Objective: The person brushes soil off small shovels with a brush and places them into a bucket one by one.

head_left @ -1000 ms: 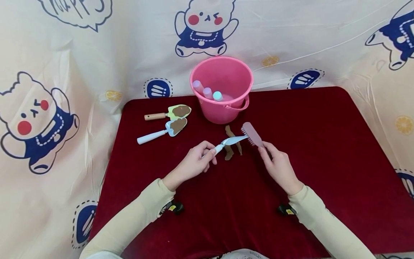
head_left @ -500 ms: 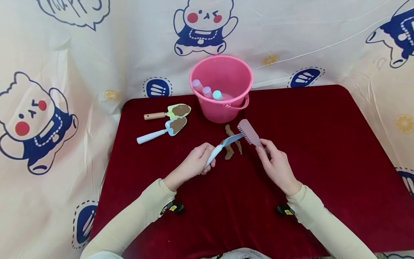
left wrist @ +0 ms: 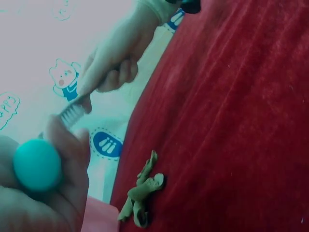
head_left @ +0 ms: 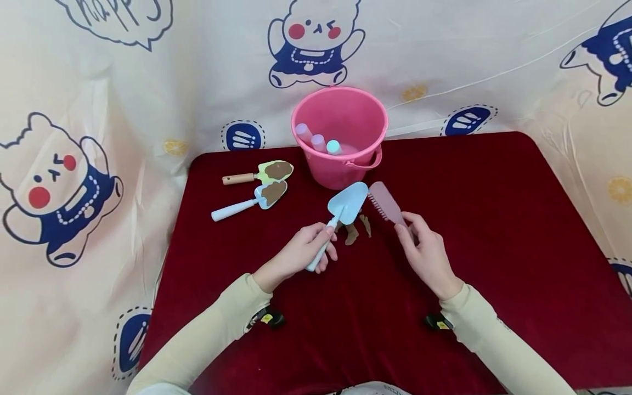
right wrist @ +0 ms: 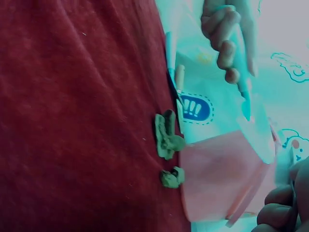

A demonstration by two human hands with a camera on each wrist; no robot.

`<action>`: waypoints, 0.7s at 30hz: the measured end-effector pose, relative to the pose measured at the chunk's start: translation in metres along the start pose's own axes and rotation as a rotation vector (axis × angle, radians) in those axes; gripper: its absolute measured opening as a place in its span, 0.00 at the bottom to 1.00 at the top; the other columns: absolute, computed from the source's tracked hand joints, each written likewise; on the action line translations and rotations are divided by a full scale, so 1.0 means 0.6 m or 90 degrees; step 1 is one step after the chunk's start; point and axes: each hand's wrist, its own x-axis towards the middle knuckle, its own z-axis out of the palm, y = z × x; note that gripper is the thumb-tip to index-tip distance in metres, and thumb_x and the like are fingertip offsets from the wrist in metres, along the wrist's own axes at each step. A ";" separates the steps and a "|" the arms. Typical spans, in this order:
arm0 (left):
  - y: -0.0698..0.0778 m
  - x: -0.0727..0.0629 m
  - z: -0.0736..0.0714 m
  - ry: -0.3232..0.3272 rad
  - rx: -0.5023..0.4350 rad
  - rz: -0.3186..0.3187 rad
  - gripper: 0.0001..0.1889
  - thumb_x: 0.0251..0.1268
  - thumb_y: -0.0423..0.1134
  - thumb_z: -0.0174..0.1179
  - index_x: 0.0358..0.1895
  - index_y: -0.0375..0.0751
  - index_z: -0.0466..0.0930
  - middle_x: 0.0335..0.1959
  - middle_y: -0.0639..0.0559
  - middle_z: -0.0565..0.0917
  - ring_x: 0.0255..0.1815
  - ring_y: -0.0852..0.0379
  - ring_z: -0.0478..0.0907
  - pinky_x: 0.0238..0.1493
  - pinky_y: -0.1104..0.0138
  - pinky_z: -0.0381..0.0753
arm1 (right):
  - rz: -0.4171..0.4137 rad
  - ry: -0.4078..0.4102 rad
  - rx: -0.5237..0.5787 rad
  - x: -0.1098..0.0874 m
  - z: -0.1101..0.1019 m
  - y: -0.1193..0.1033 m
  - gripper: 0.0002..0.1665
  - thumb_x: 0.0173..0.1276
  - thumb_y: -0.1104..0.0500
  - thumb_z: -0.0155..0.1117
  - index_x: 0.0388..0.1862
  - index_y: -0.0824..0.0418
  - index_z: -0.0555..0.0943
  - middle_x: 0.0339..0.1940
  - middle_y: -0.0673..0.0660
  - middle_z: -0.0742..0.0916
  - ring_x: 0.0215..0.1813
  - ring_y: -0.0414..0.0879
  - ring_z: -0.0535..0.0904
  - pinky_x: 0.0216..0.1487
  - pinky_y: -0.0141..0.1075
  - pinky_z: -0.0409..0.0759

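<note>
My left hand (head_left: 311, 249) grips the pale handle of a light blue trowel (head_left: 348, 202), whose broad blade is tilted up toward the head camera. In the left wrist view the round turquoise handle end (left wrist: 37, 165) pokes out of the fist. My right hand (head_left: 427, 252) holds a dusty-pink brush (head_left: 386, 203) by its handle, bristles facing left. The brush head is right at the blade's tip. Below both tools, brown clay-like strips (head_left: 352, 236) lie on the dark red cloth, partly covered by the blade; the right wrist view shows them as crumpled pieces (right wrist: 166, 140).
Behind the tools stands a pink bucket (head_left: 332, 174) with several lilac- and turquoise-ended sticks leaning inside. To its left lie a green trowel with a wooden handle (head_left: 239, 179) and a blue trowel with a white handle (head_left: 233, 210), both with brown matter on their blades.
The trowel in my left hand has rolled from edge-on to showing its broad face, its blade swinging up and slightly left. The brush has shifted only slightly.
</note>
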 end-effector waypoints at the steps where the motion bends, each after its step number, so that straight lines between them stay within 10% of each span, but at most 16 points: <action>1: 0.000 0.000 0.002 -0.011 -0.009 -0.005 0.23 0.88 0.45 0.41 0.55 0.21 0.69 0.30 0.44 0.86 0.17 0.58 0.78 0.22 0.67 0.81 | -0.013 -0.015 0.003 -0.001 0.002 0.000 0.17 0.75 0.66 0.65 0.61 0.66 0.79 0.25 0.49 0.78 0.20 0.39 0.67 0.25 0.26 0.67; 8: 0.004 0.001 0.003 -0.037 -0.018 -0.020 0.25 0.89 0.47 0.38 0.56 0.20 0.68 0.29 0.44 0.84 0.17 0.57 0.78 0.21 0.67 0.80 | -0.065 -0.089 -0.041 0.002 0.007 -0.003 0.20 0.71 0.63 0.71 0.61 0.62 0.84 0.51 0.59 0.90 0.45 0.47 0.88 0.46 0.44 0.87; 16: 0.001 -0.004 0.002 -0.032 -0.016 -0.045 0.26 0.89 0.47 0.38 0.55 0.20 0.69 0.28 0.44 0.84 0.17 0.57 0.78 0.21 0.67 0.80 | -0.048 -0.004 -0.107 0.007 0.005 -0.003 0.10 0.72 0.62 0.70 0.50 0.65 0.84 0.26 0.54 0.83 0.21 0.40 0.68 0.24 0.35 0.71; 21: 0.000 -0.005 0.009 -0.036 -0.014 -0.058 0.26 0.89 0.47 0.38 0.56 0.21 0.70 0.27 0.45 0.84 0.16 0.57 0.78 0.20 0.68 0.79 | -0.059 -0.049 -0.074 0.002 0.007 -0.002 0.11 0.71 0.63 0.71 0.51 0.62 0.84 0.31 0.52 0.86 0.25 0.39 0.71 0.28 0.33 0.73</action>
